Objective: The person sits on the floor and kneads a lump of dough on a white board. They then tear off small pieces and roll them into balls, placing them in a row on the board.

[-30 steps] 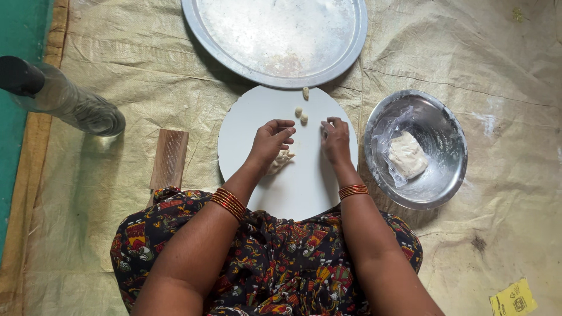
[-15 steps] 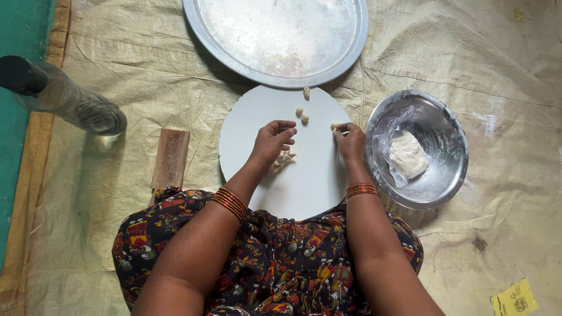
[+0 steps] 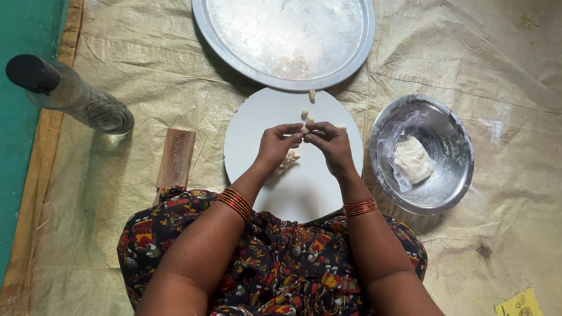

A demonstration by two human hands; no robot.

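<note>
My left hand (image 3: 277, 145) and my right hand (image 3: 331, 145) meet fingertip to fingertip over a round white board (image 3: 293, 187), pinching a small pale piece of dough (image 3: 305, 130) between them. A strip of dough (image 3: 289, 159) lies on the board under my left hand. Small dough pieces (image 3: 304, 113) sit on the far part of the board, and one more (image 3: 312, 95) lies by its far edge. Both wrists wear orange bangles.
A large floured metal plate (image 3: 351, 52) lies beyond the board. A steel bowl (image 3: 451, 175) at the right holds dough in a clear bag (image 3: 411, 159). A glass bottle (image 3: 76, 99) lies at the left, a wooden block (image 3: 174, 157) beside my knee.
My right hand moved left from the board's right edge and joined my left hand; the left hand lifted slightly. Both now pinch the same piece of dough.
</note>
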